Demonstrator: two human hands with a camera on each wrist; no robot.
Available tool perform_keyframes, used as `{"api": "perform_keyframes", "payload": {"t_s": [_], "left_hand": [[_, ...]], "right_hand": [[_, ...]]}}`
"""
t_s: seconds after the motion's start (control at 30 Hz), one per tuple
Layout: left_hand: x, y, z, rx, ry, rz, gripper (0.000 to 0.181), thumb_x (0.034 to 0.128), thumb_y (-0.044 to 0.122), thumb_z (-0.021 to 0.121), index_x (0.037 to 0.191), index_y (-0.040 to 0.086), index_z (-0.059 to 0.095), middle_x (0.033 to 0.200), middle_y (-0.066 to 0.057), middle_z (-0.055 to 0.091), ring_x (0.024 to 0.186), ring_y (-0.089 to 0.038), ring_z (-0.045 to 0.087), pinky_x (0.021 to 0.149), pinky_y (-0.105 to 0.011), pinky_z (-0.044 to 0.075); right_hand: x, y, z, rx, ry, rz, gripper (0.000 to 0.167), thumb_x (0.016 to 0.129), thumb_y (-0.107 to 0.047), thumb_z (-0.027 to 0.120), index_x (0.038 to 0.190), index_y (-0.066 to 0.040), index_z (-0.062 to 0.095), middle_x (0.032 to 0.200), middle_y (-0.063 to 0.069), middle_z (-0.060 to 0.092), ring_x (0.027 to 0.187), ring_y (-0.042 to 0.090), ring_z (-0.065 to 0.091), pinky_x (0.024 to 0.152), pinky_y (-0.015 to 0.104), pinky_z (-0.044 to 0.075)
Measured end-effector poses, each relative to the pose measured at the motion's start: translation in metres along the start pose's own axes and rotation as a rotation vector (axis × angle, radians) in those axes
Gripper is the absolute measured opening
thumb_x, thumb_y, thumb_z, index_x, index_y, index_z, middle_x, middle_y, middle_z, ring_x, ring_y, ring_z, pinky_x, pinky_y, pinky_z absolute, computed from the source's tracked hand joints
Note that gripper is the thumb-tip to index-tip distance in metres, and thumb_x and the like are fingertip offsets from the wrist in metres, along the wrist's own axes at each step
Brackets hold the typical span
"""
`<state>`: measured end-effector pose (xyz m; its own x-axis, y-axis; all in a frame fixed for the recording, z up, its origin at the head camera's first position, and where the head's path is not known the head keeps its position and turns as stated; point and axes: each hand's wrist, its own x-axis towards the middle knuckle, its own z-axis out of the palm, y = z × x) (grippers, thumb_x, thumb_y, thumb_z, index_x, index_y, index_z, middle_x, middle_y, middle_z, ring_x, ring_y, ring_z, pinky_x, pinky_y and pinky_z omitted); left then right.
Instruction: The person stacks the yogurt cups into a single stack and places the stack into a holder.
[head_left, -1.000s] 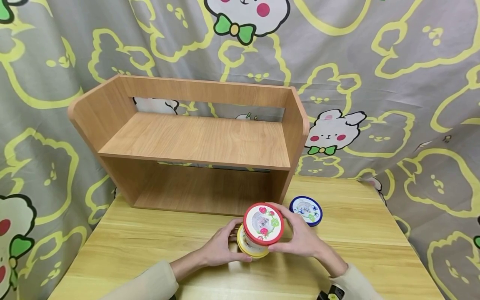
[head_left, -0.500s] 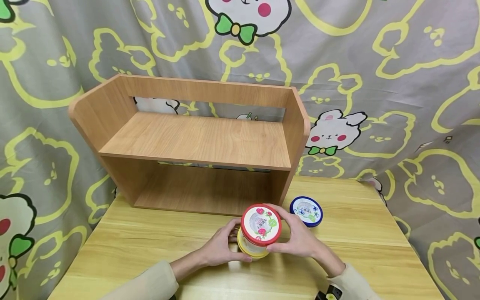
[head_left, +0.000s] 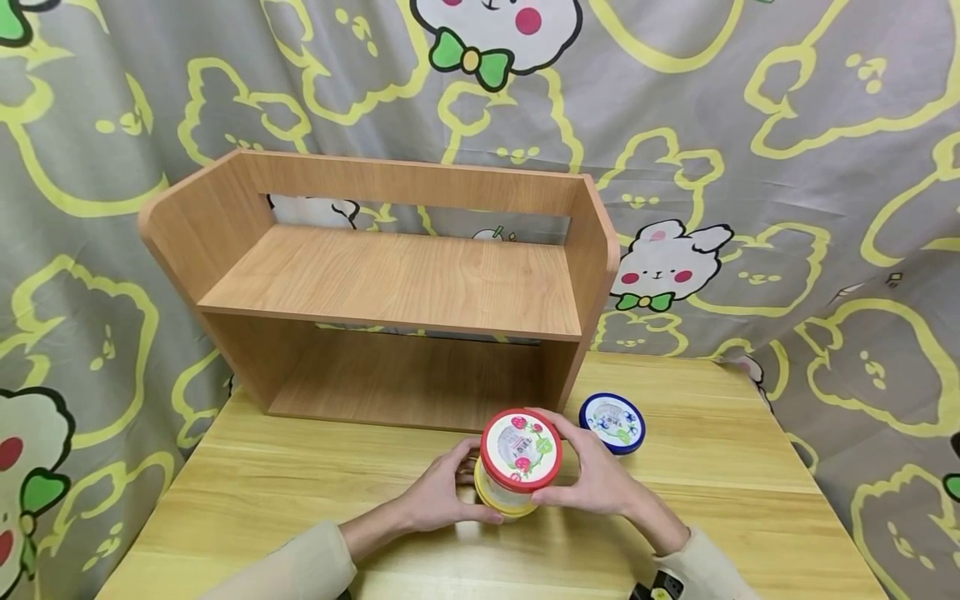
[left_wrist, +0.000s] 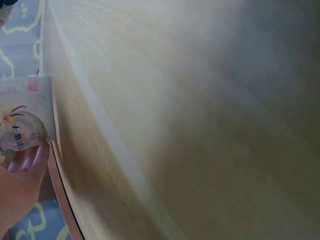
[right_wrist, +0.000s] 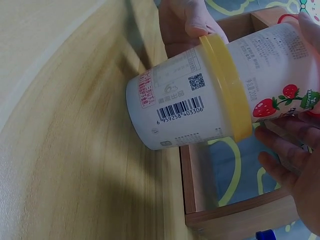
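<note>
Two white paper tubs are stacked on the table, one on the other. The lower tub has a yellow lid and, in the right wrist view, a barcode on its side. My left hand curls round this lower tub, thumb at the front; the left wrist view also shows its fingers against the tub's side. On top sits the upper tub with strawberry pictures and a red lid. My right hand grips the upper tub from the right, its thumb in front and fingers behind.
Behind the hands stands a two-tier wooden shelf. A blue-lidded tub is on the table just right of the shelf, close behind my right hand. A patterned curtain hangs round the table's back and sides.
The red-lidded tub has shifted slightly left over the yellow-lidded one, my right hand moving with it. The left hand stays in place. The last half second shows hardly any movement.
</note>
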<state>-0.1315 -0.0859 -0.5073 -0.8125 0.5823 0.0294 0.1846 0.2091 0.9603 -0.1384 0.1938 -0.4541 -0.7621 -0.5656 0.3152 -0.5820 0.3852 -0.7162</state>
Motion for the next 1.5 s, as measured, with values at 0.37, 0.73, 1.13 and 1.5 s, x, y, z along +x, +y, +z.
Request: {"api": "perform_keyframes", "payload": {"t_s": [0.37,0.73,1.13,1.5], "left_hand": [[0.000,0.002,-0.001,0.006,0.004,-0.003,0.090,0.0800,0.023,0.094,0.153,0.018,0.042,0.142,-0.004,0.061,0.123,-0.012,0.066,0.107,-0.021,0.054],[0.001,0.005,-0.001,-0.002,0.000,-0.004,0.091,0.0793,0.023,0.095,0.153,0.017,0.042,0.141,-0.004,0.061,0.122,-0.009,0.066,0.107,-0.023,0.055],[0.001,0.003,-0.001,0.002,0.005,-0.002,0.091,0.0783,0.022,0.096,0.153,0.017,0.043,0.139,-0.004,0.061,0.119,-0.008,0.066,0.106,-0.022,0.056],[0.002,0.001,-0.001,0.011,0.006,0.005,0.091,0.0778,0.023,0.096,0.152,0.017,0.044,0.137,-0.003,0.062,0.118,-0.007,0.066,0.105,-0.022,0.056]], "right_hand": [[-0.002,-0.002,-0.002,0.000,0.019,-0.006,0.107,0.075,-0.030,0.093,0.164,-0.020,0.035,0.150,0.000,0.063,0.134,0.012,0.062,0.109,0.042,0.055],[-0.012,-0.001,-0.009,0.025,0.042,-0.020,0.107,0.073,-0.019,0.095,0.163,-0.013,0.036,0.145,0.002,0.064,0.124,0.010,0.064,0.109,0.034,0.055],[-0.028,0.002,-0.023,-0.026,0.089,-0.050,0.101,0.077,-0.027,0.092,0.161,-0.012,0.039,0.148,0.005,0.064,0.128,0.011,0.065,0.104,0.040,0.058],[-0.042,0.001,-0.038,-0.083,0.148,-0.035,0.101,0.072,-0.017,0.094,0.159,-0.013,0.043,0.144,0.006,0.067,0.129,0.013,0.064,0.110,0.018,0.047]]}}
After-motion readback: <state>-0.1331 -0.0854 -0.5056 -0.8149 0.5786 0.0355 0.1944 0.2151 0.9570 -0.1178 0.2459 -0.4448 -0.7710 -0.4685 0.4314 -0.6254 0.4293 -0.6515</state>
